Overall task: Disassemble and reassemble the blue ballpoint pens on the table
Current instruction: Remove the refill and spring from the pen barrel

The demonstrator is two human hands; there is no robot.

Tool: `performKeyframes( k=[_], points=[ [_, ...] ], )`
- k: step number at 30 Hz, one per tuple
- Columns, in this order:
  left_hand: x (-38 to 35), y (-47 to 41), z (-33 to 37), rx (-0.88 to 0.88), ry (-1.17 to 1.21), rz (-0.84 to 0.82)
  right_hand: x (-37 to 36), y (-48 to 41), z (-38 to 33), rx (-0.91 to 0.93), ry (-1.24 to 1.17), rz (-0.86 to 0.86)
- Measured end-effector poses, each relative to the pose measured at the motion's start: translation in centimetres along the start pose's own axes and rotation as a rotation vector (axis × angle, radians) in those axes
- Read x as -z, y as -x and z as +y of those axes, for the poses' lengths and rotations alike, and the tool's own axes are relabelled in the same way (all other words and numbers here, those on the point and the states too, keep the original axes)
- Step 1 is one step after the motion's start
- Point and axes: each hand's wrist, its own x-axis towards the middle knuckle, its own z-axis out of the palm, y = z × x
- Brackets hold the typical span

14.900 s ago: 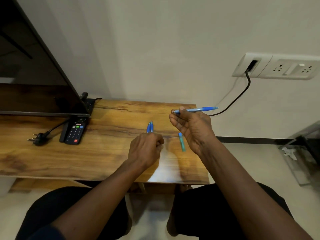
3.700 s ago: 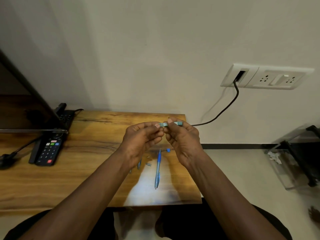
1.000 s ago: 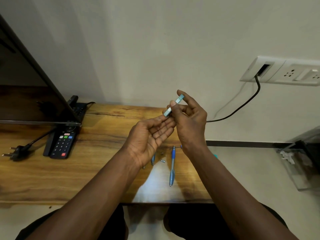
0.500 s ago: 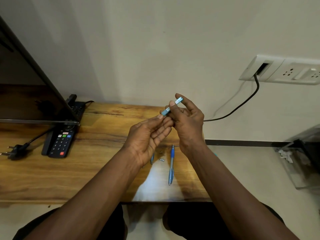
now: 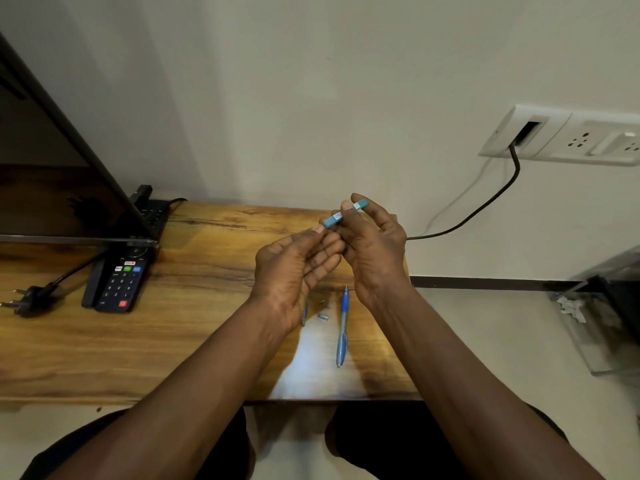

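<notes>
Head view looks down over a wooden table (image 5: pixel 104 358) pushed against a pale wall (image 5: pixel 311 81), so starting with the big stuff: a dark TV screen (image 5: pixel 52 168) fills the left side, its lower edge running just above the table top. A white socket panel (image 5: pixel 568 136) sits on the wall at right with a black cable (image 5: pixel 485 206) drooping from it down toward the table's far corner. Under the TV edge there's a black remote (image 5: pixel 119 282) with coloured buttons, and a black plug (image 5: pixel 27 299) lying further left.

Both forearms come up from the bottom of the frame and meet above the middle of the table, hands raised off the surface. The right hand (image 5: pixel 375 251) is tipped palm-left, thumb and fingers pinching a short teal-blue pen barrel piece (image 5: pixel 344 213) that sits tilted, its far end higher. The left hand (image 5: pixel 294 268) is cupped palm-up just beside it, fingers loosely curled, with its fingertips (image 5: pixel 317 230) right at the lower end of that piece; can't tell if it's pinching anything tiny there.

Down on the table between the wrists, a whole blue pen (image 5: pixel 342 327) lies roughly pointing away from the person. Just left of it are a few small pen parts (image 5: pixel 322 316), and another thin blue bit (image 5: pixel 304 313) peeks out from behind the left wrist.
</notes>
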Motion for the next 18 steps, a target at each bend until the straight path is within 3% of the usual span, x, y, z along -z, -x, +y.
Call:
performKeyframes(
  k=[9, 18],
  points=[
    [-0.08, -0.2, -0.39, -0.155, -0.217, 0.067, -0.09, 0.12, -0.07, -0.125, -0.095, 0.024],
    [-0.05, 0.12, -0.01, -0.173, -0.291, 0.065, 0.04, 0.13, 0.2, -0.189, -0.161, 0.037]
  ],
)
